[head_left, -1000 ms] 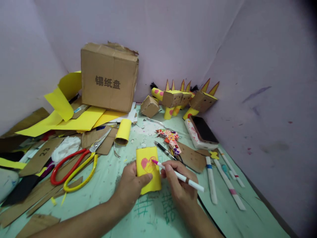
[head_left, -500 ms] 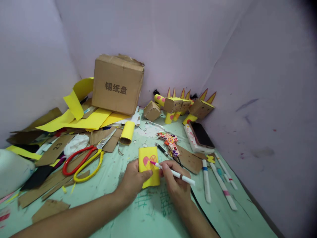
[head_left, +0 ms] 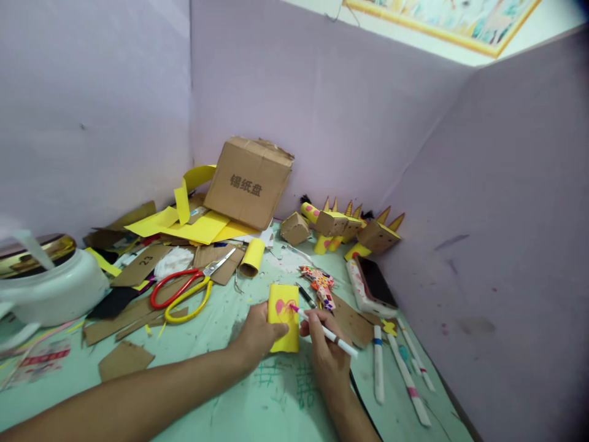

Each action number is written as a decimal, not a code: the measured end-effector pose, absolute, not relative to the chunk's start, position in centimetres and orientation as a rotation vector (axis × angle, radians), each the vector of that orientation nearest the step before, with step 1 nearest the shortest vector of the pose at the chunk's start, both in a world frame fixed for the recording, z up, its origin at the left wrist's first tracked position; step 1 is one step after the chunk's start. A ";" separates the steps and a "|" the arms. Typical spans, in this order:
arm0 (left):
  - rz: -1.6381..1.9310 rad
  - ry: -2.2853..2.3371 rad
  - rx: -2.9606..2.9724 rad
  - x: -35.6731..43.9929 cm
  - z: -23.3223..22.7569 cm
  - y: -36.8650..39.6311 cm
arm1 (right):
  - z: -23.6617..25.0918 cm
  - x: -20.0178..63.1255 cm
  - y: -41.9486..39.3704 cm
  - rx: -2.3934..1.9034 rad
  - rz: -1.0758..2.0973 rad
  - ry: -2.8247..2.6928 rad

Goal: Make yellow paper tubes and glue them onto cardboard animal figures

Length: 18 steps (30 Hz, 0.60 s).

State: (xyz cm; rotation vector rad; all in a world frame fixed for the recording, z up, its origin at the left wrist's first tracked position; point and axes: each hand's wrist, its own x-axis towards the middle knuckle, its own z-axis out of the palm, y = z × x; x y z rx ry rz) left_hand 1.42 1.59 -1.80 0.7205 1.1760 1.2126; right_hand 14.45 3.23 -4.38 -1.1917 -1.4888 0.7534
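Note:
My left hand (head_left: 255, 337) grips a yellow paper-covered piece (head_left: 285, 293) at its left edge, the thumb lying across the front. Two pink hearts are drawn side by side on it. The left one is filled in; the right one is only partly coloured. My right hand (head_left: 329, 350) is closed around a white marker (head_left: 338, 341), its pink tip touching the right heart. Left of my hands lie scissors (head_left: 207, 273) with one red and one yellow handle, blades apart. A yellow paper-covered tube (head_left: 254, 255) rests just beyond them.
A cardboard box (head_left: 251, 184) leans at the back among yellow sheets (head_left: 202, 228) and cardboard scraps. Yellow-and-cardboard figures (head_left: 332, 224) stand back right, near a phone (head_left: 375, 279). Several markers (head_left: 378, 368) lie at right. A white pot (head_left: 64, 294) stands at far left.
The view has shifted up and left, showing a framed picture above and more of the pot. My hands still hold the yellow piece and the marker, its tip still on the right heart.

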 end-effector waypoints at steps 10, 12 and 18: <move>1.252 1.158 0.684 1.5 -1.8 1.5 | -4.0 15.5 3.2 -1.194 0.649 -1.456; 1.257 1.162 0.679 1.5 -1.9 1.5 | -4.0 15.5 3.3 -1.193 0.631 -1.476; 1.222 1.149 0.696 1.4 -2.5 1.7 | -4.1 14.9 3.4 -1.201 0.660 -1.512</move>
